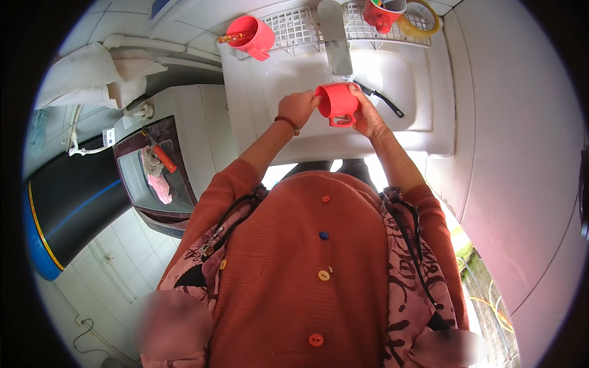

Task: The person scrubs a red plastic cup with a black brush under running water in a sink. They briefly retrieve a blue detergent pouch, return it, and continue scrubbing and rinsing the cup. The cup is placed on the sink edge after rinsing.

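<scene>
A red plastic mug point(339, 102) is tilted on its side above the white sink point(395, 92), its mouth towards my left hand. My right hand point(366, 112) grips the mug around its base and far side. My left hand point(297, 108), with a beaded bracelet on the wrist, is at the mug's rim; its fingers are curled and the fingertips meet the mouth, and whether they hold anything is hidden. Just beyond the mug is the flat spout of the faucet point(339, 57). A black-handled knife or similar tool point(389, 104) lies in the basin to the right, its far end partly behind my right hand.
White wire racks point(287, 27) along the sink's back hold another red mug point(252, 37), a red cup point(384, 16) and a roll of yellowish tape point(421, 23). A washing machine point(198, 124) with a brush and cloths on its lid stands left. A wall point(511, 115) rises close on the right.
</scene>
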{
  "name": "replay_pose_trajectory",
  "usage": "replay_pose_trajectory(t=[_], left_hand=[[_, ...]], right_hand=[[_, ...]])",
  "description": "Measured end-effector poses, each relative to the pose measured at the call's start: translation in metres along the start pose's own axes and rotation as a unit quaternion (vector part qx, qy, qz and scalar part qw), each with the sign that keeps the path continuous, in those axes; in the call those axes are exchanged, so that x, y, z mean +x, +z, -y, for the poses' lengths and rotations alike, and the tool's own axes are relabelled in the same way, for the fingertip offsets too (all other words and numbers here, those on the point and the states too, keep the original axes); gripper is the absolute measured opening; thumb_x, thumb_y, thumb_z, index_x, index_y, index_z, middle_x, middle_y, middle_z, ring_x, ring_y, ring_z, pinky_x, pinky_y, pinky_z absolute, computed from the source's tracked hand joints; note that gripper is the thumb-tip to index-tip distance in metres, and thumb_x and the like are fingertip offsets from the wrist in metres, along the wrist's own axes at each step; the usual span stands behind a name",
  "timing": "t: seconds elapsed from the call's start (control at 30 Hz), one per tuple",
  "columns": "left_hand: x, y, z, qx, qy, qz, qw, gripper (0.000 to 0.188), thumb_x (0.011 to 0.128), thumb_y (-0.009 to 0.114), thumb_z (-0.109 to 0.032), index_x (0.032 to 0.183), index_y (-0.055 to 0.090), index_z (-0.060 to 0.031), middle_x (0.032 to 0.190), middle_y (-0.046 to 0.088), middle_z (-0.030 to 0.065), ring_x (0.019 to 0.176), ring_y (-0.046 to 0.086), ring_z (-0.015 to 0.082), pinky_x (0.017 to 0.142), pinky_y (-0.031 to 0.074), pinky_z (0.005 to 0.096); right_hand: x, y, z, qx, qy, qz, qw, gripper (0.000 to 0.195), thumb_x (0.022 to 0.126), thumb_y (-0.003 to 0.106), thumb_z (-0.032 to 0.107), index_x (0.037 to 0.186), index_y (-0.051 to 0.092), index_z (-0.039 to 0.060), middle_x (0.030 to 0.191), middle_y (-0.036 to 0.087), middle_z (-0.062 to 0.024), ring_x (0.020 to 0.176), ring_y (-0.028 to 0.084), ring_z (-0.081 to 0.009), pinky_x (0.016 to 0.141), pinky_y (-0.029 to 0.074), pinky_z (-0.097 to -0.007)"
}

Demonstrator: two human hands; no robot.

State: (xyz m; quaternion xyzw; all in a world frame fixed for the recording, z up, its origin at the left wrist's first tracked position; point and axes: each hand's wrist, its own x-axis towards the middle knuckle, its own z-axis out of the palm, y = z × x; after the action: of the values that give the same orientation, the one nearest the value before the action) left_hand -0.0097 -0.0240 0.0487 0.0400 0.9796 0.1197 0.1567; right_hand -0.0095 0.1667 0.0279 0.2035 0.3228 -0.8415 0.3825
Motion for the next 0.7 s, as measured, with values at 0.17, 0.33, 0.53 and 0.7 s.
replay_pose_trajectory(t=[0.17, 0.33, 0.53, 0.7], left_hand=[[-0.013, -0.020, 0.000, -0.051, 0.350, -0.157, 0.922, 0.024, 0.065, 0.057, -0.009, 0.089, 0.056, -0.0061, 0.083, 0.057, 0.0075, 0.087, 0.053, 0.0274, 0.079, 0.041, 0.0419], [-0.015, -0.016, -0.007, -0.014, 0.354, 0.004, 0.935, 0.037, 0.064, 0.053, -0.004, 0.101, 0.054, -0.0049, 0.095, 0.058, 0.0094, 0.095, 0.052, 0.0284, 0.090, 0.032, 0.0456], [-0.019, -0.008, -0.023, -0.578, 0.032, 0.318, 0.751, 0.038, 0.069, 0.055, -0.003, 0.107, 0.055, -0.0031, 0.102, 0.057, 0.0186, 0.098, 0.054, 0.0303, 0.083, 0.042, 0.0360], [-0.013, -0.006, -0.003, 0.050, 0.375, 0.143, 0.915, 0.033, 0.067, 0.057, -0.002, 0.100, 0.058, -0.0098, 0.103, 0.059, 0.0098, 0.101, 0.054, 0.0247, 0.095, 0.035, 0.0444]], right_hand=[[0.009, -0.015, -0.007, 0.028, -0.003, 0.019, 0.999, 0.041, 0.080, 0.055, 0.047, 0.110, 0.047, 0.0216, 0.105, 0.056, 0.0000, 0.079, 0.058, -0.0135, 0.050, 0.044, -0.0249], [0.005, 0.011, -0.014, 0.033, -0.005, -0.005, 0.999, 0.037, 0.082, 0.053, 0.042, 0.109, 0.050, 0.0166, 0.092, 0.057, 0.0012, 0.068, 0.053, -0.0061, 0.035, 0.033, -0.0151], [-0.001, 0.016, 0.002, -0.002, -0.029, -0.004, 1.000, 0.034, 0.081, 0.054, 0.042, 0.102, 0.050, 0.0143, 0.081, 0.056, 0.0010, 0.049, 0.045, -0.0029, 0.031, 0.028, -0.0128], [-0.007, 0.012, -0.019, 0.036, 0.004, -0.017, 0.999, 0.037, 0.083, 0.050, 0.044, 0.103, 0.052, 0.0139, 0.081, 0.058, -0.0002, 0.049, 0.046, -0.0047, 0.032, 0.029, -0.0143]])
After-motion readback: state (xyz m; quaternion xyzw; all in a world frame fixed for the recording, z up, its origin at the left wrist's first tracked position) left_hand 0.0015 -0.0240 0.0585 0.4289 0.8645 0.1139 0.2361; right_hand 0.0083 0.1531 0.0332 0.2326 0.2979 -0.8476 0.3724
